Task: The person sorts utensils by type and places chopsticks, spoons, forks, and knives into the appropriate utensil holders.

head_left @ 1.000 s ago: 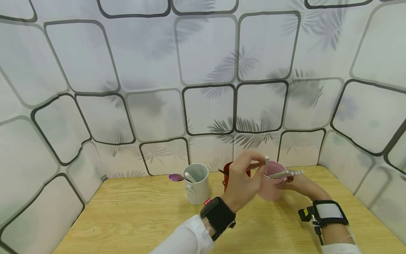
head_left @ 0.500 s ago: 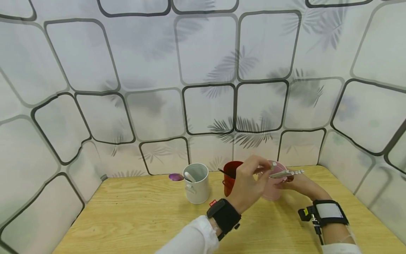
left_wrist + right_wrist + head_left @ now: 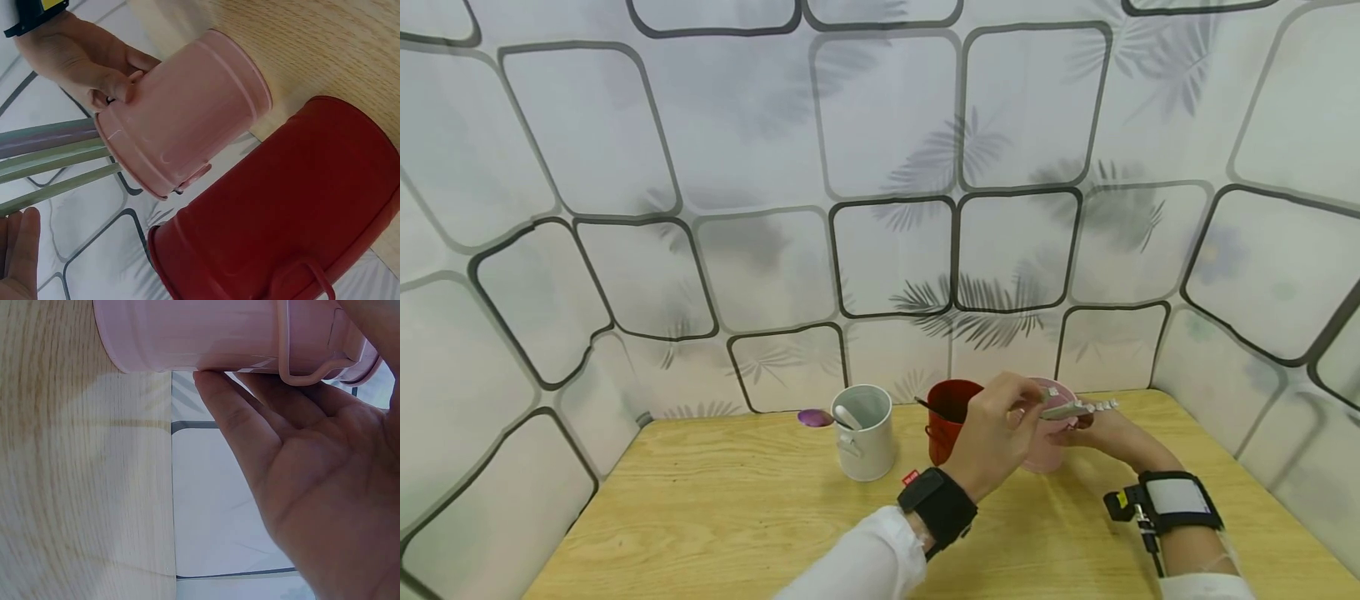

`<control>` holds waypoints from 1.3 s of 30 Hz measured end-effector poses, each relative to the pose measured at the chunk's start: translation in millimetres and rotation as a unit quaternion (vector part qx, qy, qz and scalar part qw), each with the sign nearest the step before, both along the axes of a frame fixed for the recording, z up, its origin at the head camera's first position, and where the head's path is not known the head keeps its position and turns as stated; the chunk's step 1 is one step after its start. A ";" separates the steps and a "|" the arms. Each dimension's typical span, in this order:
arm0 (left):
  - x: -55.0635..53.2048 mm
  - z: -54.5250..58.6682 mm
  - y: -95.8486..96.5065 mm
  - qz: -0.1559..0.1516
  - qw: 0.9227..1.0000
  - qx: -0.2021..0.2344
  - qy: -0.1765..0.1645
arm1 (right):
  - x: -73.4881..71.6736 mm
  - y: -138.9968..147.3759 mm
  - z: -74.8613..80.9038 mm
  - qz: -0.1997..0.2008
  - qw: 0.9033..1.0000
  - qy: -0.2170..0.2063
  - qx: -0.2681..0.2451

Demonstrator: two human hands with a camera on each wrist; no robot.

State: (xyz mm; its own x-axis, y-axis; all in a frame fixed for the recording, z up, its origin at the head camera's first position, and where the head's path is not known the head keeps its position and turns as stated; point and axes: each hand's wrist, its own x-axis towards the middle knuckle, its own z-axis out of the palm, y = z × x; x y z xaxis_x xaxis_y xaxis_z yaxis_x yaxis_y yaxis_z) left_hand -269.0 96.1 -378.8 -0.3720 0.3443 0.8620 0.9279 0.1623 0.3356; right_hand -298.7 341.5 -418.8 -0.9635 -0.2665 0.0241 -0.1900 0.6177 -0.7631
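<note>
My left hand (image 3: 996, 437) is above the mouth of the pink bucket (image 3: 1041, 450), pinching a slim stick with a pale tip (image 3: 1051, 392). In the left wrist view its fingertips (image 3: 28, 231) meet a long green stick (image 3: 62, 187), whose lower end is inside the bucket. Other green and greyish sticks (image 3: 47, 140) lean out over the rim. With thumb and fingers around the far side near the rim, my right hand (image 3: 1108, 437) holds the pink bucket, which stands upright on the table. The right wrist view shows that palm (image 3: 312, 469) beside the bucket's wire handle (image 3: 287, 356).
Left of the pink bucket stands a red bucket (image 3: 942, 442) with a dark thin handle sticking out. Further left, a white bucket (image 3: 868, 454) holds a purple-ended spoon (image 3: 816, 418) and a white-handled item (image 3: 848, 418). A patterned curtain (image 3: 895, 258) backs the wooden table (image 3: 715, 500).
My left hand has moved right and lower with the stick, whose tip is now over the pink bucket. More of the red bucket shows. The right hand stays in place.
</note>
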 end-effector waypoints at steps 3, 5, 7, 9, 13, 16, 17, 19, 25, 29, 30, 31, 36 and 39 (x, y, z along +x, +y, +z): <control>0.0 -2.1 -0.8 0.014 1.000 -0.022 -0.002 | -0.2 -0.7 0.0 0.006 1.000 0.007 -0.003; 0.4 -3.2 -1.6 0.029 0.999 -0.041 0.000 | -0.4 -1.2 0.1 0.016 1.000 0.014 -0.007; 0.7 -3.3 -2.1 0.045 0.997 -0.064 0.008 | -0.4 -1.5 0.2 0.020 1.000 0.020 -0.012; 0.5 -3.0 -1.9 0.056 0.995 -0.086 0.018 | -0.1 -1.6 0.3 0.018 1.000 0.020 -0.016; -0.7 -3.7 -0.3 0.078 0.989 -0.119 0.034 | 0.7 -1.0 -0.3 0.010 1.000 0.017 -0.018; -0.7 -3.9 0.7 0.092 0.986 -0.134 0.036 | 1.7 -1.3 0.1 0.008 1.000 0.009 -0.016; -0.5 -4.1 1.0 0.094 0.986 -0.137 0.034 | 2.3 -1.7 0.5 0.005 1.000 0.006 -0.016; 0.0 -4.0 1.2 0.096 0.985 -0.141 0.031 | 2.6 -2.2 0.9 0.003 1.000 0.002 -0.019; -0.8 -4.9 2.2 0.096 0.984 -0.145 0.019 | 0.8 -0.5 -1.1 0.001 1.000 0.003 -0.015; -1.0 -4.8 2.8 0.095 0.984 -0.149 0.005 | 0.3 -0.4 -1.5 -0.002 1.000 0.003 -0.010; -0.9 -4.6 2.8 0.094 0.984 -0.150 0.002 | 0.1 -0.4 -1.4 -0.003 1.000 0.003 -0.012; -0.8 -4.5 2.8 0.093 0.984 -0.151 -0.001 | 0.0 -0.6 -1.2 0.002 1.000 0.006 -0.014; -0.6 -3.6 2.9 0.093 0.984 -0.153 -0.005 | -0.1 -0.7 -0.6 0.004 1.000 0.009 -0.019; -1.0 -3.6 2.9 0.093 0.984 -0.154 -0.006 | 0.1 -0.9 -0.7 0.005 1.000 0.007 -0.021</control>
